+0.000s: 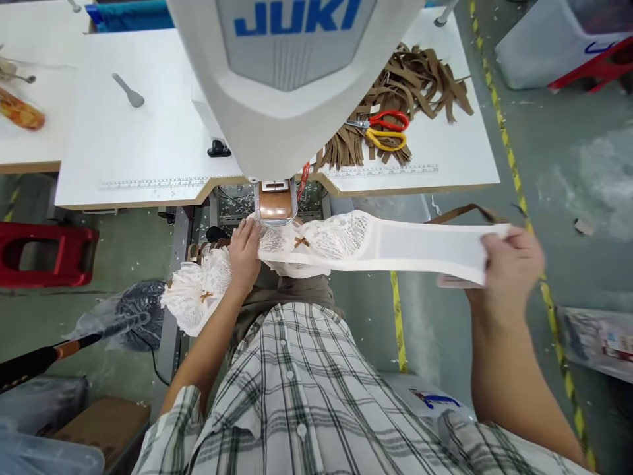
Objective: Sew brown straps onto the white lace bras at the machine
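A white lace bra (pixel 341 239) with a small brown bow at its middle is stretched sideways in front of the sewing machine head (pixel 277 132). My right hand (pixel 514 267) grips the far end of its plain side band, pulled out to the right. At the other end, my left hand (pixel 244 254) has its fingers closed over the lace, just left of the machine's arm tip (pixel 275 203). Its thumb is largely hidden. More white lace bras (pixel 198 290) hang bunched beside my left wrist, one with a brown bow.
On the white machine table (pixel 143 132) lie a pile of brown straps (pixel 415 86), red-and-yellow-handled scissors (pixel 388 130) and a grey tool (pixel 128 91). A red stool (pixel 47 255) stands at left. A plastic bin (pixel 539 46) is at upper right.
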The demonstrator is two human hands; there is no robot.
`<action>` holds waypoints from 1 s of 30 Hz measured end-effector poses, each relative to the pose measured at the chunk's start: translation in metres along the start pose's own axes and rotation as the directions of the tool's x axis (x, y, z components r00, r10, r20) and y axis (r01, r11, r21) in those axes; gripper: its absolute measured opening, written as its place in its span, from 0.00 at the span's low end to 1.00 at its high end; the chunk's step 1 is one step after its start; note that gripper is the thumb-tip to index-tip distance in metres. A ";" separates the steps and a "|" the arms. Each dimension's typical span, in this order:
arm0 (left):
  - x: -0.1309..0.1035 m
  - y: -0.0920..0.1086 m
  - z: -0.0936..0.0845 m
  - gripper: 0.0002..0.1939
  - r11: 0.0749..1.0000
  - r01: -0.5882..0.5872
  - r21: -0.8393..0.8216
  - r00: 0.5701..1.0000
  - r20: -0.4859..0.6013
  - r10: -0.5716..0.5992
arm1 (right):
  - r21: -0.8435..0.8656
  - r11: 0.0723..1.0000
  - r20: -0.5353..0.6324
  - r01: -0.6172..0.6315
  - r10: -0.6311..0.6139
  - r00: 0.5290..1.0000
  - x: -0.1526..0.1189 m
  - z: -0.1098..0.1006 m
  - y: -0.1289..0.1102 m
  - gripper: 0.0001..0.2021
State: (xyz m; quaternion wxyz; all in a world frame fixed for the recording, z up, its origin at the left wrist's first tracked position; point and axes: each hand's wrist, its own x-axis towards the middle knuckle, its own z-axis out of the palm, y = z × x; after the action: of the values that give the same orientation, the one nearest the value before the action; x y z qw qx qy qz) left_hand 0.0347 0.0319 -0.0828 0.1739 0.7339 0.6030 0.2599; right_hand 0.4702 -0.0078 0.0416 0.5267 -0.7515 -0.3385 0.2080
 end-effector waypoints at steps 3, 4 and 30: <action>-0.019 0.014 0.019 0.29 0.998 -0.050 0.029 0.991 0.127 0.046 | -0.435 0.900 0.231 0.038 0.071 0.970 0.010 0.015 0.051 0.15; -0.029 0.018 0.026 0.29 0.998 -0.058 0.025 0.984 0.171 0.053 | -0.490 0.870 0.290 0.061 0.097 0.952 0.007 0.024 0.064 0.16; -0.113 0.105 -0.155 0.18 0.988 -0.004 0.156 1.000 -0.014 0.006 | 0.349 0.934 0.884 0.069 -0.304 -0.355 -0.183 0.200 -0.082 0.48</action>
State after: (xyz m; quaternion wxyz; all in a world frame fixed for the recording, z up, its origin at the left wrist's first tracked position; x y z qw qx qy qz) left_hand 0.0110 -0.1093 0.0823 0.1109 0.7449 0.6207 0.2179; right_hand 0.1874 0.0072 0.0379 0.1130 -0.1613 -0.7247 0.6603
